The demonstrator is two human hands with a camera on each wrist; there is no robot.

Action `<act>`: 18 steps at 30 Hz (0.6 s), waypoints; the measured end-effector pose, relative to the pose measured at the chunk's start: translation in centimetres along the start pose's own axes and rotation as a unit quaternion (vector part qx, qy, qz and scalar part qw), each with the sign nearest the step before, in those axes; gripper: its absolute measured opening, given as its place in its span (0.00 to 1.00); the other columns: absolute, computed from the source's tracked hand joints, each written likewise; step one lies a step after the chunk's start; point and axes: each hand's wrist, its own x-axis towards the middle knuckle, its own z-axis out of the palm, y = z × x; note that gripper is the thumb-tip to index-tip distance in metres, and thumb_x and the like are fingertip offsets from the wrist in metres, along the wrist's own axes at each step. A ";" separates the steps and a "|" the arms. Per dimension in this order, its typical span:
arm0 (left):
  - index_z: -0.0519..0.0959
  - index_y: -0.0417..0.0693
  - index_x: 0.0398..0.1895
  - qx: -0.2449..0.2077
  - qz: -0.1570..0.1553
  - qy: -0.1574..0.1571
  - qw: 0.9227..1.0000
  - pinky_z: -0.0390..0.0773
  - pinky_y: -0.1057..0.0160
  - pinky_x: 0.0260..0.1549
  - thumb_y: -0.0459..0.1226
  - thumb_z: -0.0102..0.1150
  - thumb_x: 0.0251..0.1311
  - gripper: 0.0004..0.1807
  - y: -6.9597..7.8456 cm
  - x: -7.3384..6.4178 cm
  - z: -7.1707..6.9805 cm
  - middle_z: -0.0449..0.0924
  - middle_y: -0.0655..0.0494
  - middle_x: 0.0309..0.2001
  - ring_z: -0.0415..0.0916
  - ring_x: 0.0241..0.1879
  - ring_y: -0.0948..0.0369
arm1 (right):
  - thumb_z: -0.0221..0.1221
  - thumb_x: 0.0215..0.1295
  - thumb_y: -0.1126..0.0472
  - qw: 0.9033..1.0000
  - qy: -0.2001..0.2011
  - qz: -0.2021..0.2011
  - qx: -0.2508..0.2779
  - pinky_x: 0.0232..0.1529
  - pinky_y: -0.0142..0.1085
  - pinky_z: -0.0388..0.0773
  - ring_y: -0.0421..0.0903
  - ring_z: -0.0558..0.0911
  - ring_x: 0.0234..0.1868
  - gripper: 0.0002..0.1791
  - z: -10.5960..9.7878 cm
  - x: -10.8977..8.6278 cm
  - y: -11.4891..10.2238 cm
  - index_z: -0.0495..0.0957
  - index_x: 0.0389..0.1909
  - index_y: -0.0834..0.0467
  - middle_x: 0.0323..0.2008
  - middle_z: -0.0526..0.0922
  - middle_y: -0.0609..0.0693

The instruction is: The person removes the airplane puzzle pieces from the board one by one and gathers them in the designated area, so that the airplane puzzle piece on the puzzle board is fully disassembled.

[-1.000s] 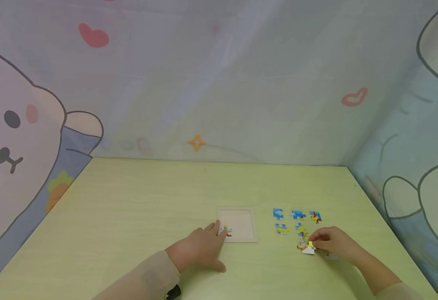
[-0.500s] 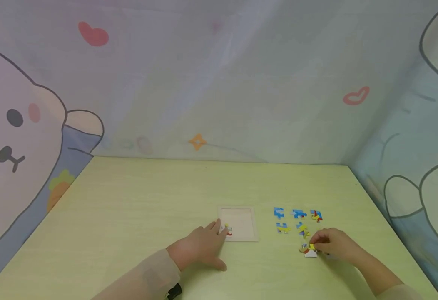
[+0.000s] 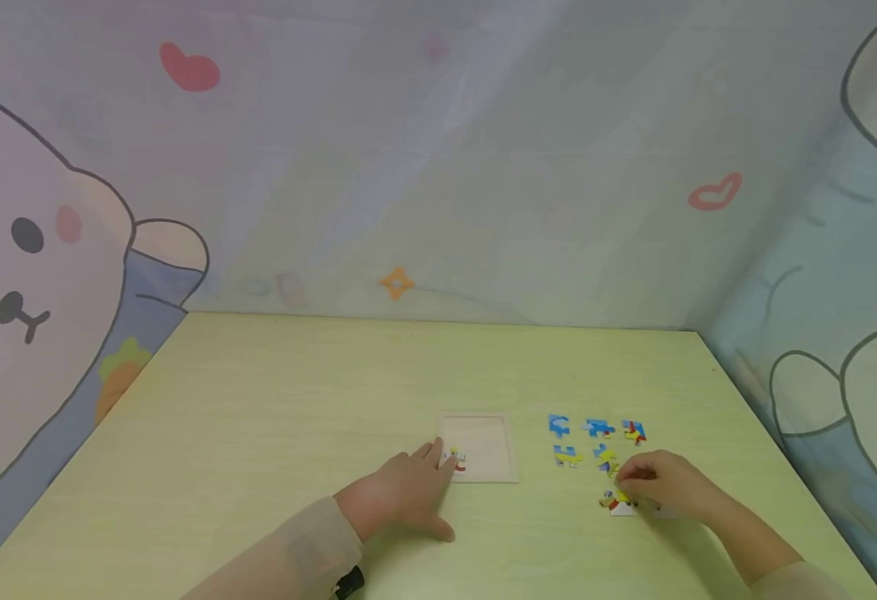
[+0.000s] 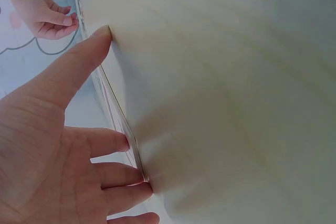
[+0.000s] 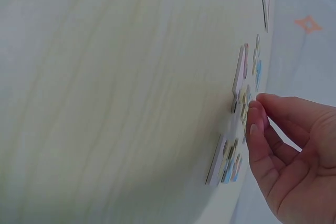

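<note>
A square puzzle tray [image 3: 487, 446] lies on the table with one printed jigsaw piece [image 3: 458, 461] in its near left corner. My left hand [image 3: 403, 492] rests at the tray's left edge, fingers extended onto it, thumb apart on the table; in the left wrist view, its fingertips touch the tray's rim [image 4: 126, 129]. Over the nearest jigsaw piece [image 3: 622, 509], my right hand [image 3: 667, 483] hovers with thumb and fingertips together. No piece shows between the right fingertips [image 5: 255, 114] in the right wrist view. Another whitish piece [image 3: 664, 512] is partly hidden beneath that hand.
To the right of the tray lie several loose jigsaw pieces in rows, among them a blue piece [image 3: 558, 426], a blue and white piece [image 3: 598, 428], a red and blue piece [image 3: 634, 431] and a yellow piece [image 3: 567, 456]. A printed cloth [image 3: 438, 167] stands behind the table.
The nearest jigsaw piece has shifted slightly right and nearer; my right hand's fingertips have risen off it. The left hand has stayed at the tray.
</note>
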 end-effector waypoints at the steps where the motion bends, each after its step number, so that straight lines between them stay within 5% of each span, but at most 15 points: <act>1: 0.58 0.46 0.70 0.001 0.000 -0.001 1.000 0.63 0.49 0.58 0.66 0.61 0.43 0.54 0.0 0.0 0.0 0.51 0.41 0.70 0.51 0.68 0.51 | 0.59 0.62 0.61 1.000 0.002 -0.002 0.000 0.31 0.33 0.74 0.39 0.77 0.31 0.08 0.1 0.2 -0.1 0.81 0.37 0.61 0.32 0.81 0.46; 18: 0.59 0.44 0.70 0.015 0.000 -0.002 1.000 0.63 0.49 0.57 0.65 0.61 0.44 0.53 0.2 0.1 0.0 0.52 0.40 0.70 0.52 0.68 0.49 | 0.59 0.63 0.60 0.995 0.033 -0.045 0.087 0.37 0.34 0.76 0.48 0.79 0.40 0.13 3.7 6.5 -4.3 0.80 0.43 0.65 0.40 0.81 0.54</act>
